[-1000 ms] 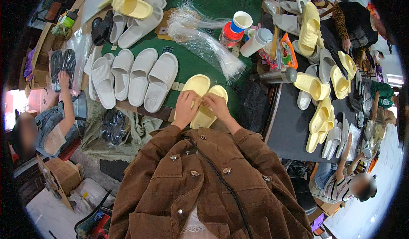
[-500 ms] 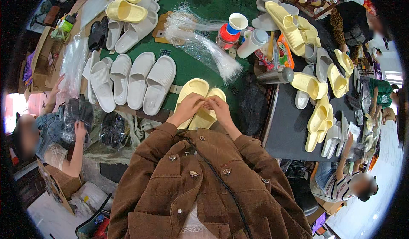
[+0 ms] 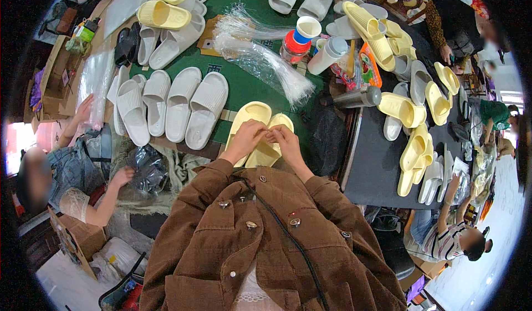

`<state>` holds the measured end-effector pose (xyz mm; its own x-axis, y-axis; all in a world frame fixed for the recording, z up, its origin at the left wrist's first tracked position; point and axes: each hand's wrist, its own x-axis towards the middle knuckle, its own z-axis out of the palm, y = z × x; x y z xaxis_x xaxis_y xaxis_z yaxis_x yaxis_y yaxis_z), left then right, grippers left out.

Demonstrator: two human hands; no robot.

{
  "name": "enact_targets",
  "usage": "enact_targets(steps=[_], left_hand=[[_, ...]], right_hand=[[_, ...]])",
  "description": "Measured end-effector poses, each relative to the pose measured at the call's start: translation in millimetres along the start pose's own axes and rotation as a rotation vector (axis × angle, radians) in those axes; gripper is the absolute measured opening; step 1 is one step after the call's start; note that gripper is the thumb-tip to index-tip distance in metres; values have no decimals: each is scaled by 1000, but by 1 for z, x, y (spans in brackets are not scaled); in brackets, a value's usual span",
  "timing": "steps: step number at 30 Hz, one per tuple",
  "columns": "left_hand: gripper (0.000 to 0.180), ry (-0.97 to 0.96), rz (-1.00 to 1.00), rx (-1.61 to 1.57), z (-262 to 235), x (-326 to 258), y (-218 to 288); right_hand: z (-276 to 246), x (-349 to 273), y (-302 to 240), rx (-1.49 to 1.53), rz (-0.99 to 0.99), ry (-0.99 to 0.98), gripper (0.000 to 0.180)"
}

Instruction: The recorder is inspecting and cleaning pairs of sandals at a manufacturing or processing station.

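A pair of pale yellow slide sandals lies on the green table right in front of me. My left hand and my right hand both rest on the near ends of the pair, fingers curled and meeting between the two sandals. What the fingertips pinch is too small to see. Brown jacket sleeves cover both forearms.
Several white sandals lie in a row to the left. Clear plastic bags, cups and a bottle stand beyond. More yellow sandals lie on the dark table at right. Other people work at left, lower right and across.
My hands stay on the yellow pair, fingers drawn a little closer together. The person at left has shifted their arms; the view has tilted slightly.
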<state>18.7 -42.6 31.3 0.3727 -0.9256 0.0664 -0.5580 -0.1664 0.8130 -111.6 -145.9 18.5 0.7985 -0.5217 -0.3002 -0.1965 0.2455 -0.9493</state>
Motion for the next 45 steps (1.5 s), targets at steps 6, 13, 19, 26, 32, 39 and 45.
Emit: enact_targets(steps=[6, 13, 19, 26, 32, 39, 45], left_hand=[[9, 138, -38, -17, 3, -6, 9], [11, 194, -95, -103, 7, -14, 10], [14, 212, -167, -149, 9, -15, 16], [10, 179, -183, -170, 14, -25, 10], [10, 200, -167, -171, 17, -22, 16], [10, 222, -151, -205, 16, -17, 23], [14, 123, -160, -301, 22, -7, 33]], right_hand=[[1, -1, -6, -31, 11, 30, 16], [1, -1, -9, 223, 95, 134, 16], [-1, -1, 2, 27, 38, 163, 16], [6, -2, -8, -55, 30, 136, 23], [2, -2, -3, -115, -8, -29, 31], [0, -6, -23, -115, -71, 35, 29], [-12, -17, -40, 30, -39, 31, 33]])
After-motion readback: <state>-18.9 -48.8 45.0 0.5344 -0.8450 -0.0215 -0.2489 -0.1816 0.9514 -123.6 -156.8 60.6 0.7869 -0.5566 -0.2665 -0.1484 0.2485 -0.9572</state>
